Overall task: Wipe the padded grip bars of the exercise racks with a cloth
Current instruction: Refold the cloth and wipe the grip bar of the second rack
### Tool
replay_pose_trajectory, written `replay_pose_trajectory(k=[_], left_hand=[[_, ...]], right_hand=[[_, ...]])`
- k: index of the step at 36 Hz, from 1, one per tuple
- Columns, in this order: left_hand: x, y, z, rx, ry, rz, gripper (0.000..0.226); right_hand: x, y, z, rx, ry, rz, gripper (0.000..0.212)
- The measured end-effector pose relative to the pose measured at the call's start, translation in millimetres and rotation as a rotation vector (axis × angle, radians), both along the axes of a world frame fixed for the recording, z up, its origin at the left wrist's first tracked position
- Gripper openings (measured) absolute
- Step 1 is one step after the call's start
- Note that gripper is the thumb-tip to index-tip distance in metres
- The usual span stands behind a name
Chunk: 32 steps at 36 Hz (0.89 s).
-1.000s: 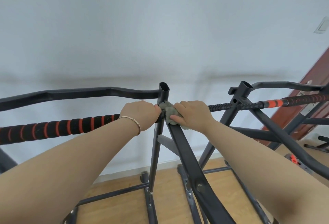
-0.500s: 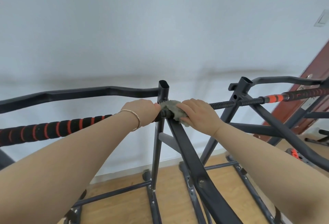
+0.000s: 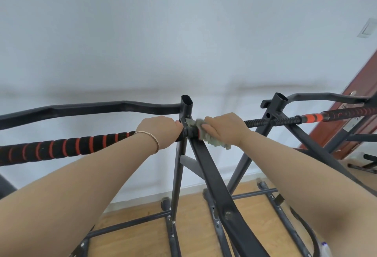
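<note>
Holding the right end of the long black foam-padded grip bar with red rings [image 3: 61, 147] in my left hand [image 3: 161, 130], fingers curled over it right beside the black metal upright post [image 3: 186, 105] of the left rack, I have my right hand [image 3: 224, 129] just on the other side of that post. Its fingers are wrapped down around a crumpled grey-green cloth [image 3: 215, 142], which is pressed against the joint where the bar meets the frame; a tail of the cloth hangs out below my wrist. To the right of that hand a bare black threaded rod [image 3: 255, 123] runs to the second rack, and beyond it lies that rack's dark padded grip bar with an orange-red collar [image 3: 346, 114], far right near the red-brown door [image 3: 363, 97]. As I judge it, the cloth is working the junction at this moment, not the padding. Nothing in view tells me whether the ringed padding on the left is already clean; no wiped mark shows. The right rack's padding sits well apart from the cloth, so I count it as not yet reached, and a good share of the job looks left.
</note>
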State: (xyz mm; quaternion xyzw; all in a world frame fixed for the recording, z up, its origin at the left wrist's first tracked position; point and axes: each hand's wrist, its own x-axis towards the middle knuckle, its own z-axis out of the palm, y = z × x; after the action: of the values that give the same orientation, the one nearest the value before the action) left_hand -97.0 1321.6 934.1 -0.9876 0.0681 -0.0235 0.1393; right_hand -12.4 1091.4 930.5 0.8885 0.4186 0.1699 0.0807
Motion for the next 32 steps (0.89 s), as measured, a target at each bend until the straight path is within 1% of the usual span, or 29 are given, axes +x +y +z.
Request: replay_pose_trajectory(k=[2, 4, 6, 7, 9, 10, 12, 13, 14, 16, 17, 19, 20, 21, 23, 24, 28, 32], left_hand=[[-1, -1, -1, 0.011, -0.021, 0.002, 0.028], [-1, -2, -3, 0.027, -0.052, -0.006, 0.031], [-2, -3, -6, 0.045, -0.084, -0.014, 0.036], [-2, -3, -7, 0.049, -0.092, -0.016, 0.039], [-3, -3, -7, 0.049, -0.093, -0.02, 0.038], [-3, -3, -6, 0.051, -0.09, -0.019, 0.035], [-4, -3, -5, 0.059, -0.081, -0.017, 0.03], [-4, -3, -4, 0.062, -0.071, -0.017, 0.029], [-4, -2, -3, 0.059, -0.055, -0.016, 0.028], [-3, -2, 0, 0.04, -0.012, -0.01, 0.026], [-2, -2, 2, 0.028, 0.015, -0.008, 0.025], [0, -1, 6, 0.0, 0.069, -0.008, 0.024], [1, 0, 7, -0.012, 0.088, -0.008, 0.024], [1, 0, 8, -0.019, 0.098, -0.007, 0.024], [1, 0, 7, -0.01, 0.079, 0.003, 0.024], [0, 0, 5, 0.004, 0.048, 0.008, 0.024], [-2, -3, -4, 0.052, -0.065, 0.015, 0.026], [-2, -2, -5, 0.048, -0.061, 0.001, 0.019]], right_hand=[[-3, 5, -3, 0.037, -0.072, -0.053, 0.059], [-6, 7, -9, 0.093, -0.088, -0.11, 0.06], [-10, 8, -11, 0.172, -0.075, -0.179, 0.053], [-12, 9, -13, 0.179, -0.094, -0.198, 0.046], [-14, 12, -14, 0.228, -0.116, -0.245, 0.033], [-14, 13, -12, 0.313, -0.093, -0.29, 0.032], [-11, 15, -9, 0.495, 0.041, -0.393, 0.036], [-10, 15, -10, 0.554, 0.098, -0.403, 0.036], [-10, 14, -11, 0.572, 0.114, -0.381, 0.035], [-16, 7, -10, 0.48, 0.061, -0.268, 0.03], [-17, 2, -10, 0.389, 0.001, -0.194, 0.027], [-17, -7, -8, 0.213, -0.038, -0.117, 0.022], [-16, -9, -7, 0.16, -0.025, -0.115, 0.024], [-14, -8, -6, 0.134, -0.015, -0.131, 0.031], [-9, -4, -6, 0.152, -0.043, -0.185, 0.048], [-6, -1, -6, 0.186, -0.05, -0.213, 0.051], [-1, 6, -11, 0.229, -0.032, -0.311, 0.053], [1, 9, -10, 0.436, 0.111, -0.43, 0.05]])
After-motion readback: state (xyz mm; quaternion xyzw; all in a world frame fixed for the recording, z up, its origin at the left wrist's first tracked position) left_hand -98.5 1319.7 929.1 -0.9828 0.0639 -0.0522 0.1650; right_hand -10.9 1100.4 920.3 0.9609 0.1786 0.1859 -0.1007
